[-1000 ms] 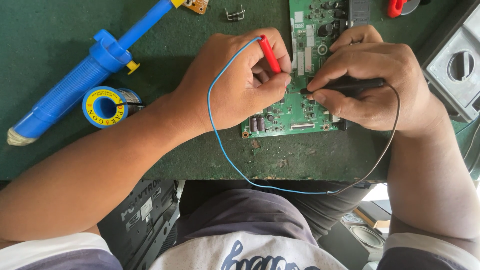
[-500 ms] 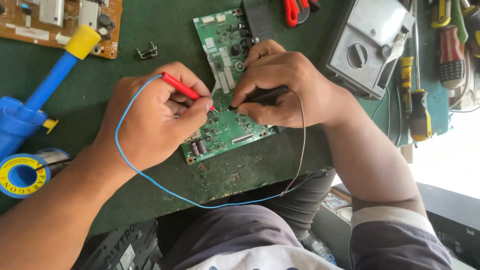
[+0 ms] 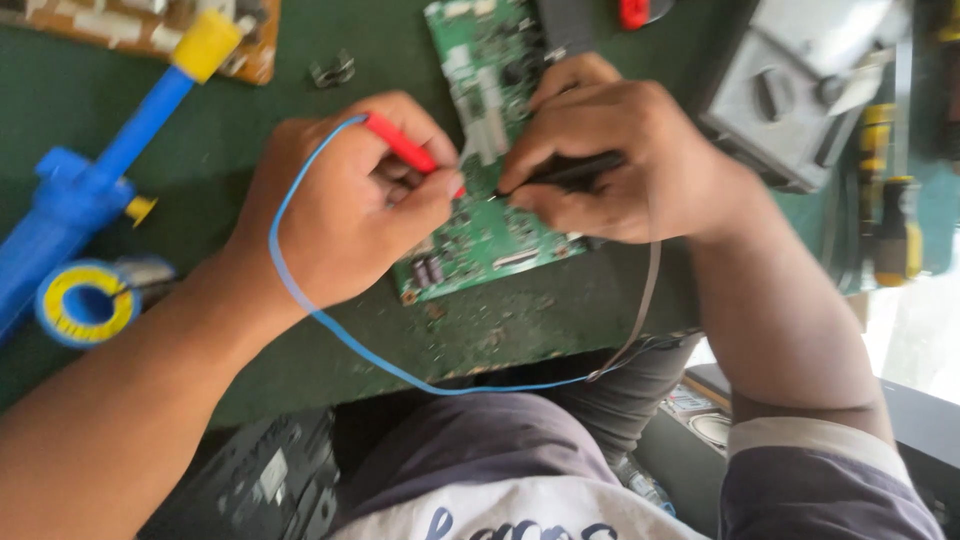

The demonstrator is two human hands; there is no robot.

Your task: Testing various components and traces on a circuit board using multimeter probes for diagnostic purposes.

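Green desk carries a green circuit board; left hand pinches a red probe, right hand grips a black probe, both tips down on it.

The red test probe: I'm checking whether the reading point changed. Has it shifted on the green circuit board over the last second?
Cannot tell. The red test probe in the left hand meets the green circuit board mid-board as before; only the camera clearly moved.

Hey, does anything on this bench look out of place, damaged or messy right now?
Nothing looks damaged. The green circuit board lies askew on the green mat, with small bits of debris scattered just below it. The left hand holds a red probe and the right hand a black probe on the board.
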